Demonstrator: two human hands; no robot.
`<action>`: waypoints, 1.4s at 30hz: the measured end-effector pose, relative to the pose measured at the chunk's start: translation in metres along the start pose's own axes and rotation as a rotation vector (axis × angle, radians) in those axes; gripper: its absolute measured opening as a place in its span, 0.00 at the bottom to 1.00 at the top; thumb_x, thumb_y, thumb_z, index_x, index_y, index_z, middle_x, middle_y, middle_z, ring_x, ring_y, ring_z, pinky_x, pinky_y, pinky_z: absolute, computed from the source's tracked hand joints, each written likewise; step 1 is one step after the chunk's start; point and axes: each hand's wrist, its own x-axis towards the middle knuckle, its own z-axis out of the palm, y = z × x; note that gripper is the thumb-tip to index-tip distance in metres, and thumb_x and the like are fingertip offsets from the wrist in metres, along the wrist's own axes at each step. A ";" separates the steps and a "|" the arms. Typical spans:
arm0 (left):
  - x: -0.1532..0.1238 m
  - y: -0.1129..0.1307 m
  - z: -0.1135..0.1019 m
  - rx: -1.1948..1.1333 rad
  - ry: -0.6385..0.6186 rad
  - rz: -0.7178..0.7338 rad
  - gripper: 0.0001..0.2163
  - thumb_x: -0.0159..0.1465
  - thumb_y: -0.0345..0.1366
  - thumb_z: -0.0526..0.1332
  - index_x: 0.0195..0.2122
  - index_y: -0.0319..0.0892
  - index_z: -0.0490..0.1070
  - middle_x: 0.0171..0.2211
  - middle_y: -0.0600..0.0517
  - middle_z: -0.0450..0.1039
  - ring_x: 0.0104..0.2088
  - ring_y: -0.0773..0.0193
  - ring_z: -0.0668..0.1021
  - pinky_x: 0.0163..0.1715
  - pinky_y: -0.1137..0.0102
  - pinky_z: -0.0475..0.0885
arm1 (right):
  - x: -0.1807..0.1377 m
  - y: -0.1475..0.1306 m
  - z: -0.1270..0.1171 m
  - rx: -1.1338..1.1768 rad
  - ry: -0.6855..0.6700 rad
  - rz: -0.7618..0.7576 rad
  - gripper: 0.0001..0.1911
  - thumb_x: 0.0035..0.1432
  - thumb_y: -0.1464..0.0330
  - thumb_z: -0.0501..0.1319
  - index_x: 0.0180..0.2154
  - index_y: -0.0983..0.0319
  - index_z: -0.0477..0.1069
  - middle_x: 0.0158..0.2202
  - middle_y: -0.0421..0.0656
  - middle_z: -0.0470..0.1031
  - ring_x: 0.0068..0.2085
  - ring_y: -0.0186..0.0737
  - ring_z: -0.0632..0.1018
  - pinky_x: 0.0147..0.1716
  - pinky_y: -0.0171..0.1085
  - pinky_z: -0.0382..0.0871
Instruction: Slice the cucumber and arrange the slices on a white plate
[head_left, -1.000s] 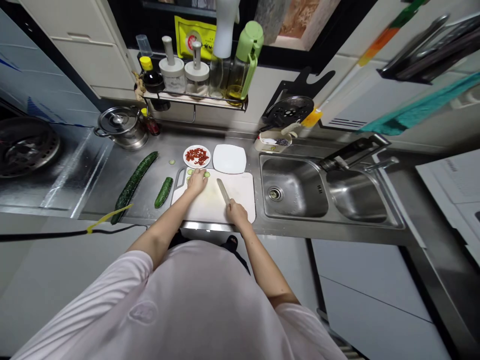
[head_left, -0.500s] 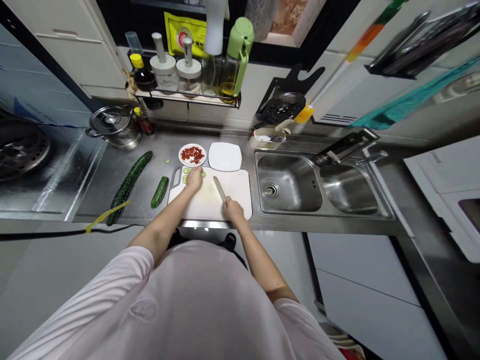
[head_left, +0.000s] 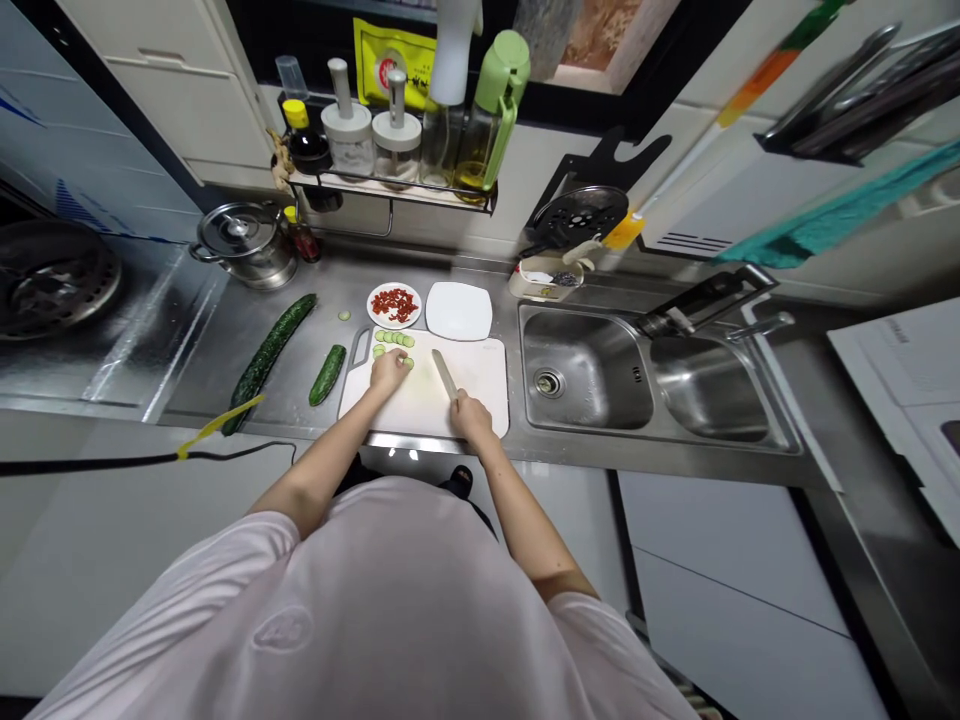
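In my right hand [head_left: 472, 415] is the handle of a kitchen knife [head_left: 445, 375], its blade pointing away from me over the white cutting board [head_left: 420, 410]. My left hand [head_left: 388, 373] is over the left part of the board, fingers curled and closed at a cucumber slice [head_left: 408, 363]. Just beyond it lies a row of cucumber slices [head_left: 394, 338], with another slice partly hidden beside the hand. Left of the board is a cut piece of cucumber [head_left: 328, 375]. Farther left lies a long whole cucumber [head_left: 271, 350].
Behind the board stand a plate of chopped red pieces [head_left: 394, 318] and a white square plate [head_left: 458, 312]. A small cucumber end [head_left: 344, 315] lies on the counter. A steel pot [head_left: 247, 255] is back left, a double sink [head_left: 589, 375] right. Above runs a spice rack [head_left: 390, 188].
My left hand has drawn back toward me from the row of slices, uncovering more of it. The knife stays in my right hand, nearly still. The whole view has shifted slightly.
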 end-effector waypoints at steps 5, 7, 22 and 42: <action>-0.015 -0.004 -0.006 0.054 -0.038 0.031 0.12 0.52 0.31 0.65 0.39 0.44 0.75 0.29 0.52 0.75 0.31 0.61 0.75 0.33 0.70 0.65 | -0.002 -0.001 -0.004 0.008 -0.028 -0.001 0.15 0.67 0.66 0.44 0.50 0.62 0.63 0.43 0.51 0.75 0.44 0.46 0.77 0.38 0.38 0.66; -0.020 -0.004 -0.007 0.093 -0.033 0.055 0.11 0.54 0.32 0.64 0.39 0.44 0.75 0.31 0.51 0.75 0.32 0.62 0.75 0.32 0.71 0.65 | -0.002 -0.001 -0.006 0.007 -0.044 0.002 0.15 0.67 0.66 0.45 0.50 0.62 0.62 0.43 0.51 0.75 0.44 0.46 0.76 0.39 0.38 0.66; -0.023 -0.014 0.000 0.052 0.057 0.150 0.10 0.60 0.38 0.60 0.42 0.42 0.74 0.29 0.52 0.73 0.33 0.62 0.74 0.35 0.71 0.65 | -0.023 -0.007 -0.006 -0.101 -0.018 -0.079 0.16 0.69 0.65 0.43 0.50 0.62 0.62 0.42 0.50 0.76 0.44 0.45 0.77 0.40 0.38 0.65; -0.023 -0.016 0.006 0.110 0.086 0.154 0.08 0.60 0.35 0.60 0.40 0.44 0.75 0.30 0.50 0.72 0.35 0.61 0.74 0.37 0.70 0.65 | -0.028 -0.017 -0.006 -0.159 -0.077 -0.143 0.15 0.67 0.68 0.44 0.50 0.62 0.63 0.43 0.52 0.75 0.44 0.47 0.77 0.40 0.40 0.66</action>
